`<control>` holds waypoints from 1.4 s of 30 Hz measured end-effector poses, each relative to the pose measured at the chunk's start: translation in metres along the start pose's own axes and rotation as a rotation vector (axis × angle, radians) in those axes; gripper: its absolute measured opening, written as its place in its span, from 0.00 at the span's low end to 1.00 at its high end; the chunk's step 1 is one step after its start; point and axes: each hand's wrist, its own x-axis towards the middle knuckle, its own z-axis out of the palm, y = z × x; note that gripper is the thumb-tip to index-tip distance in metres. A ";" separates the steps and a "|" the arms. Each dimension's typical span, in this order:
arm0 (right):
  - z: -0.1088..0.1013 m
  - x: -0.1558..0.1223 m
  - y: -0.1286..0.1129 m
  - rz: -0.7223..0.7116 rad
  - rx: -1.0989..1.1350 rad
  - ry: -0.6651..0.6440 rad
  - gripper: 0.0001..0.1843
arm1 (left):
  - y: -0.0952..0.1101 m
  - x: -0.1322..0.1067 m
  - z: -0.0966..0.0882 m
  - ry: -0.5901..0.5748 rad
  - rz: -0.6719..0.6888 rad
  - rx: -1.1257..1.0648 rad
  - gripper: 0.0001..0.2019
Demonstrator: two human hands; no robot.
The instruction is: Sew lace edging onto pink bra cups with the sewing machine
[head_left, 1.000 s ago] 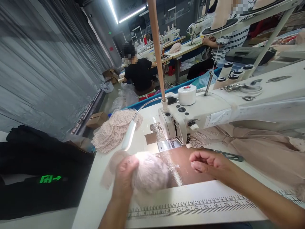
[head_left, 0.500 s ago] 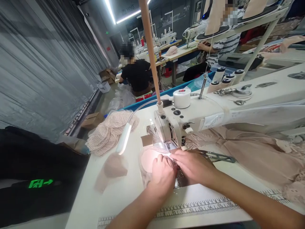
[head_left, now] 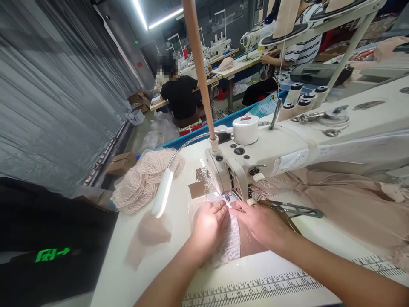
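Note:
A pale pink lace piece [head_left: 232, 243] lies under the needle area of a white sewing machine [head_left: 220, 170], its patterned part spread toward me between my hands. My left hand [head_left: 209, 224] is on the lace piece, fingers close together and holding it just before the presser foot [head_left: 228, 197]. From the other side, my right hand [head_left: 260, 224] grips the edge of the same piece, fingertips beside the foot. Both sets of fingertips nearly meet there. What lies beneath the fingers is hidden. The lamp [head_left: 162, 192] lights the left side.
Stacked lace pieces [head_left: 143, 181] and a sheer beige piece [head_left: 153, 234] lie at left. Dark metal snips or a clamp [head_left: 294, 209] sit right of my right hand, near beige fabric [head_left: 338, 192]. A printed ruler [head_left: 255, 288] runs along the front edge. Two people work beyond.
The lace piece has turned, and its patterned part now shows between my hands. My left hand has moved slightly left and lies flatter. My view has shifted a little.

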 end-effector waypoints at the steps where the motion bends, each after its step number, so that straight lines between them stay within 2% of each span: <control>1: -0.001 0.001 -0.001 0.015 -0.005 -0.008 0.23 | -0.003 0.001 0.002 -0.011 0.011 0.015 0.16; 8: 0.001 0.007 -0.005 0.125 0.008 -0.035 0.25 | -0.010 0.015 -0.005 -0.041 0.047 0.036 0.16; 11: 0.004 0.008 -0.005 0.111 -0.005 -0.018 0.24 | -0.012 0.015 -0.003 -0.061 0.042 0.040 0.16; 18: 0.015 0.006 -0.003 0.060 -0.050 0.072 0.29 | -0.016 0.014 0.000 -0.068 0.038 0.015 0.16; 26: 0.019 0.001 0.001 0.006 0.001 0.184 0.29 | -0.015 0.014 -0.005 -0.047 -0.049 0.034 0.16; 30: 0.023 -0.001 0.002 0.007 0.019 0.190 0.28 | -0.018 0.010 -0.007 -0.041 -0.098 0.066 0.18; 33: 0.029 -0.002 0.003 0.013 0.009 0.171 0.27 | -0.016 0.006 -0.005 -0.048 -0.161 0.101 0.20; 36: 0.036 -0.002 0.008 -0.009 0.015 0.184 0.26 | -0.009 0.004 -0.003 -0.040 -0.278 0.137 0.22; 39: 0.044 -0.002 0.014 -0.029 0.073 0.220 0.23 | -0.007 0.000 -0.016 -0.051 -0.411 0.151 0.23; 42: 0.048 -0.002 0.020 -0.017 0.163 0.243 0.21 | -0.015 -0.016 -0.046 -0.089 -0.459 0.100 0.18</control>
